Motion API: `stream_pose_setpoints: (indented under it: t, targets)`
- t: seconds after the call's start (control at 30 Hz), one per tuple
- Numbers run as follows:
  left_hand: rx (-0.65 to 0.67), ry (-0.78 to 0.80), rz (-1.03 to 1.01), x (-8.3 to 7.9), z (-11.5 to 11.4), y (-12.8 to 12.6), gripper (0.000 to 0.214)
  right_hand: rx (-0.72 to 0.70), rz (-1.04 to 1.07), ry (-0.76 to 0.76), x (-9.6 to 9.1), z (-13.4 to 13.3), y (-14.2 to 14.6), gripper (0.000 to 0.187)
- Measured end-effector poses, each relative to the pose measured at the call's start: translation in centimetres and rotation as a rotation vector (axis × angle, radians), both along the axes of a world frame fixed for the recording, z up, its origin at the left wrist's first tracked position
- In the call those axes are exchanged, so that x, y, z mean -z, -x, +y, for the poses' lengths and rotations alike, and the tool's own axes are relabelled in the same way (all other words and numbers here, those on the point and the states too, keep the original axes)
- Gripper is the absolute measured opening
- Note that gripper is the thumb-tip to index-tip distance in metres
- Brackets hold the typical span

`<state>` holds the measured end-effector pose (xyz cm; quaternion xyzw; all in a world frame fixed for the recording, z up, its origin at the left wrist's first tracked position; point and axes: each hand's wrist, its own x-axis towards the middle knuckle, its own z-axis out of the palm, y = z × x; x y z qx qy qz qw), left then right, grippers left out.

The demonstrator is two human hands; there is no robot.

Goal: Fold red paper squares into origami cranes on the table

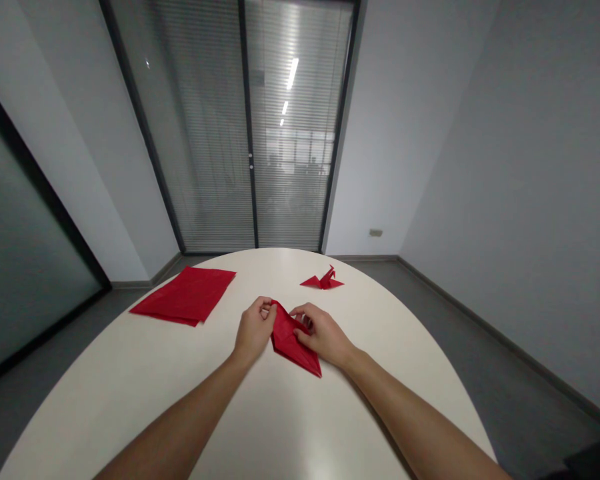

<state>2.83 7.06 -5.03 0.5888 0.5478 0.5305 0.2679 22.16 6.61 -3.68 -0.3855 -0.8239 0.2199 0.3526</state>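
Note:
A partly folded red paper point(291, 345) lies on the white round table point(260, 413) between my hands. My left hand point(254, 328) pinches its upper left tip with closed fingers. My right hand point(320, 333) rests on the paper's right side, fingers curled and pressing on a fold. Beyond my hands, a finished red paper crane point(323, 280) sits on the table.
A stack of flat red paper sheets point(186, 295) lies at the table's far left. Behind the table are a glass door with blinds point(250, 133) and grey walls. Grey floor surrounds the table.

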Motion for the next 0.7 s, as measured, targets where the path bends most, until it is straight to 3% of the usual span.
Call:
stream_pose_setpoints:
  t: [0.4, 0.7]
  targets:
    - [0.028, -0.021, -0.076, 0.68, 0.53, 0.32, 0.022, -0.099, -0.011, 0.114, -0.62, -0.83, -0.01, 0.034]
    - [-0.078, -0.077, 0.019, 0.6, 0.58, 0.51, 0.02, -0.058, -0.051, 0.069, 0.2, -0.16, -0.21, 0.037]
